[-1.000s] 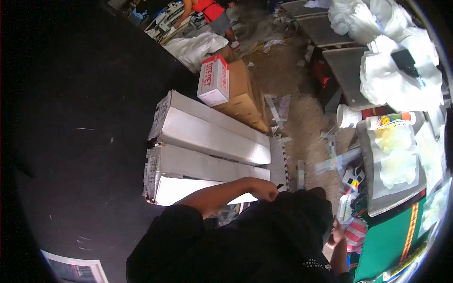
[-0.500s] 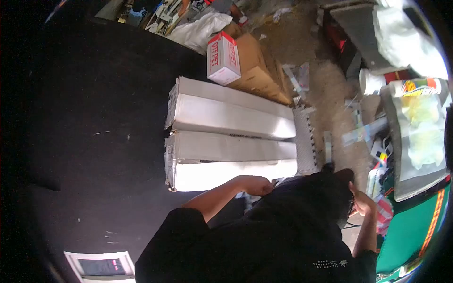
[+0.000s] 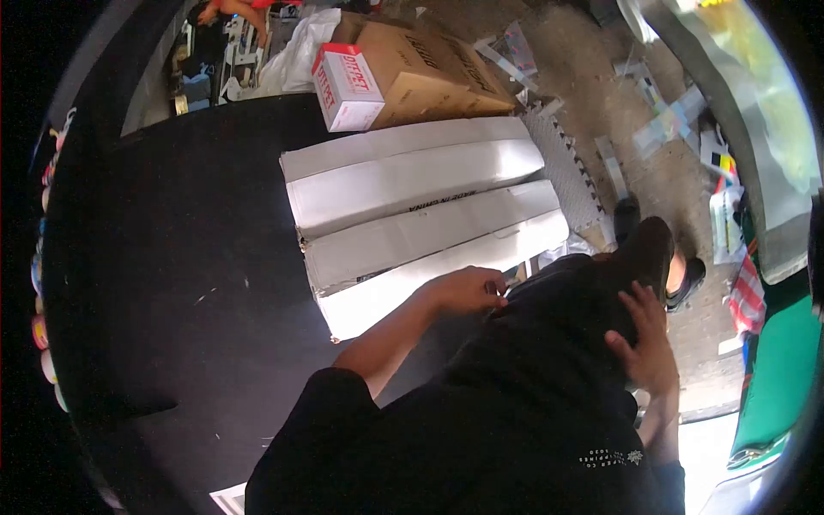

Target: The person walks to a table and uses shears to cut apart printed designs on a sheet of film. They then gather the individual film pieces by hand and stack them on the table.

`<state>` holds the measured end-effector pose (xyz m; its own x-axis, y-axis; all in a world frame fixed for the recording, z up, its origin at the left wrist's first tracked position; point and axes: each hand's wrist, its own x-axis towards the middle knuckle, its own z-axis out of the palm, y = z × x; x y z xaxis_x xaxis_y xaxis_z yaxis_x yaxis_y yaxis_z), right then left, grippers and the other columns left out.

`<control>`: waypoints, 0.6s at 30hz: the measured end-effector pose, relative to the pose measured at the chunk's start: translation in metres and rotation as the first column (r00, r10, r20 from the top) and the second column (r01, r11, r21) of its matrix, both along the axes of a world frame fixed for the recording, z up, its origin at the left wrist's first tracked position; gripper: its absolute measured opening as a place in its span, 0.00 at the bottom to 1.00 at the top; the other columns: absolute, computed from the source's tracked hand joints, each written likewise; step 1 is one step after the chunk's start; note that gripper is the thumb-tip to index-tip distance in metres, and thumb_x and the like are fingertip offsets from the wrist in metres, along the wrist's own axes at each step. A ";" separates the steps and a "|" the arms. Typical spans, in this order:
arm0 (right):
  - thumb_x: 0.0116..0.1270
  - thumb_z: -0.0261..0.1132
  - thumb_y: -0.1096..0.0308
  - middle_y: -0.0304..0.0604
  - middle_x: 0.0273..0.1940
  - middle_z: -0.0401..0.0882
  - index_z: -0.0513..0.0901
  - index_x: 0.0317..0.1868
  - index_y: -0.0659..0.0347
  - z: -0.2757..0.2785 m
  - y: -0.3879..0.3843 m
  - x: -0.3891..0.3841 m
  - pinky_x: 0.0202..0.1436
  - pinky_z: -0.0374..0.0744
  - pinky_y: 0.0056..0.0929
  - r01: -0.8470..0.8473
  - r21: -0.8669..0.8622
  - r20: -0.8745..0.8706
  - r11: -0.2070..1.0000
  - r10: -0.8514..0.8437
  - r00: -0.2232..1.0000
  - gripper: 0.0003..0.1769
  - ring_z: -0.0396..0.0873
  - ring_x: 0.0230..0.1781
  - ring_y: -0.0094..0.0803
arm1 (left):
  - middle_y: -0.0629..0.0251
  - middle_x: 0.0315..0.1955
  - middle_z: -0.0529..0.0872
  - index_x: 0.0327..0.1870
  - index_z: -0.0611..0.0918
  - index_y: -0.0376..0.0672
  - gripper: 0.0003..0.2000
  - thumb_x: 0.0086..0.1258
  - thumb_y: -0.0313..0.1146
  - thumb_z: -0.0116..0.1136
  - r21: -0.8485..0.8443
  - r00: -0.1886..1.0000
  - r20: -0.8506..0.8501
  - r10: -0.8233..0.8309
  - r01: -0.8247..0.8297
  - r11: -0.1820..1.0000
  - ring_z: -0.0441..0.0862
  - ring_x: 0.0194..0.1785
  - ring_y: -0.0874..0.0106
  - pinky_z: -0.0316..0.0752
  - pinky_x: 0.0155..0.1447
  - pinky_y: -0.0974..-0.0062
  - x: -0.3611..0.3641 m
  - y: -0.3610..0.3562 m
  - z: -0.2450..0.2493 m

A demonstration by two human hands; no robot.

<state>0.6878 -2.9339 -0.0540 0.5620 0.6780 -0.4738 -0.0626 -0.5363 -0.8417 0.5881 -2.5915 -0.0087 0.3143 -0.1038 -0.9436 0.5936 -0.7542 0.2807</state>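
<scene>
My left hand is closed beside my hip, close to the front side of the nearer white box. Its fingers curl around a small dark spot that I cannot make out. Fingers spread, my right hand rests at the side of my dark clothing near the thigh and holds nothing. Two long white cartons lie side by side on the black tabletop: the nearer carton, with "MADE IN CHINA" printed on it, and the farther carton.
Beyond the cartons stand a red-and-white "DTF PET" box and a brown cardboard box. A grey foam mat and plastic scraps lie on the floor. At right is a green surface. Another person's arm shows at top left.
The view has turned and shifted, so the cartons appear tilted and farther left. My right hand has gone from bent fingers to spread ones. My left hand stays closed near my hip.
</scene>
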 end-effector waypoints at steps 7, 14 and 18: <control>0.61 0.61 0.41 0.54 0.70 0.57 0.62 0.68 0.62 -0.006 -0.025 -0.012 0.73 0.46 0.55 -0.066 0.022 0.034 0.998 0.065 0.997 0.43 0.48 0.73 0.55 | 0.58 0.43 0.84 0.53 0.76 0.42 0.23 0.65 0.49 0.60 0.102 0.999 -0.039 0.012 -0.008 0.995 0.80 0.50 0.63 0.73 0.55 0.64 0.020 -0.017 0.004; 0.60 0.62 0.42 0.54 0.70 0.57 0.60 0.69 0.63 0.000 -0.049 -0.024 0.73 0.46 0.55 0.004 0.024 0.049 1.000 -0.005 0.999 0.45 0.50 0.73 0.54 | 0.56 0.38 0.85 0.51 0.77 0.39 0.20 0.65 0.43 0.61 0.080 0.996 0.044 -0.078 0.074 0.994 0.82 0.43 0.64 0.74 0.48 0.68 0.024 -0.048 0.000; 0.60 0.62 0.42 0.53 0.70 0.58 0.60 0.69 0.62 0.000 -0.058 -0.029 0.74 0.46 0.54 0.038 0.000 0.060 0.999 -0.038 0.997 0.45 0.51 0.73 0.53 | 0.58 0.44 0.84 0.56 0.75 0.44 0.23 0.65 0.46 0.60 0.110 0.993 -0.091 -0.070 0.080 0.991 0.81 0.49 0.61 0.74 0.53 0.64 0.042 -0.065 0.006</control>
<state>0.6592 -2.9920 -0.0538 0.6148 0.6550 -0.4393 -0.0319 -0.5358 -0.8437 0.6300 -2.6565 -0.0028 0.2264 -0.0148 -0.9739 0.5524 -0.8216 0.1410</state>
